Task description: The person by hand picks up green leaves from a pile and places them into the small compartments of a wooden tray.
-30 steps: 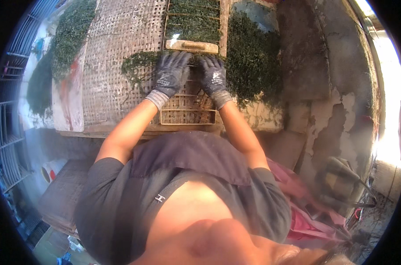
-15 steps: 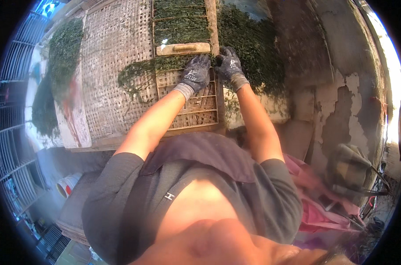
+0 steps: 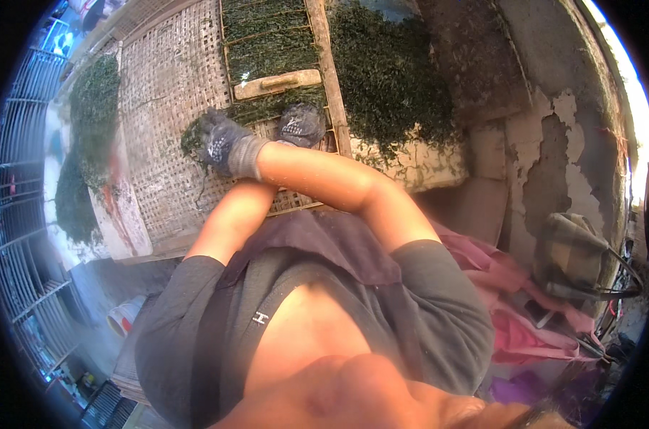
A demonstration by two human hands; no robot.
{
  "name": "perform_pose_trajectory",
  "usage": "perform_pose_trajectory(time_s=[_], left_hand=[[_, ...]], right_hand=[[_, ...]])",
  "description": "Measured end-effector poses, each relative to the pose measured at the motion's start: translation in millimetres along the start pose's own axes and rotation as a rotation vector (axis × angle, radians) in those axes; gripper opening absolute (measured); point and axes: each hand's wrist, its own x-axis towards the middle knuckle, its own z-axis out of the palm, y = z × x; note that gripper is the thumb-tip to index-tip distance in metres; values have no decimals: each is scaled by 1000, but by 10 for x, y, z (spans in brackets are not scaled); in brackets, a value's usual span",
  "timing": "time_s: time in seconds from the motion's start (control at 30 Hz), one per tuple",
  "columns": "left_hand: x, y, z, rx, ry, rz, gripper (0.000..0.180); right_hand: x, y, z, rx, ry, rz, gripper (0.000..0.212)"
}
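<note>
The step appears to be gathering greens (image 3: 191, 137), right hand (image 3: 223, 145) near-left of the block (image 3: 278, 84), left hand (image 3: 301, 126) nearside, both hands' finger grip indiscernible; the next move calls for uncrossing 2 arms (image 3: 317, 168).

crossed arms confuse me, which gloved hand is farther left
The right hand, beside the small green clump, its forearm crossed on top; the left hand is farther right.

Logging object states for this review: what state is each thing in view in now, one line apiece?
Grey-gloved right hand: at the green clump, wrist crossed over left forearm, grip unclear
Grey-gloved left hand: fingers partly hidden, grip unclear
Pale wooden block with raised handle: lying across the greens
Pale woven mat: flat, partly covered
Dark green stringy heap: loose, spread out
Pink cloth: crumpled
</note>
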Motion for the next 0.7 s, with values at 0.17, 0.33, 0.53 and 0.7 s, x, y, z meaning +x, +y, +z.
perform_pose_trajectory(time_s=[0.17, 0.33, 0.53, 0.7], left_hand=[[129, -269, 399, 17, -95, 17, 38], [253, 308, -415, -180, -130, -168, 43], [-760, -650, -552, 14, 411, -28, 34], [-1883, -1113, -864, -124, 440, -561, 41]], right_hand=[[-569, 757, -715, 851, -227, 677, 40], [-1753, 1509, 237, 1594, 225, 1232, 34], [-1789, 1508, 419, 1434, 237, 1164, 33], [-2109, 1389, -184, 1196, 38, 1153, 47]])
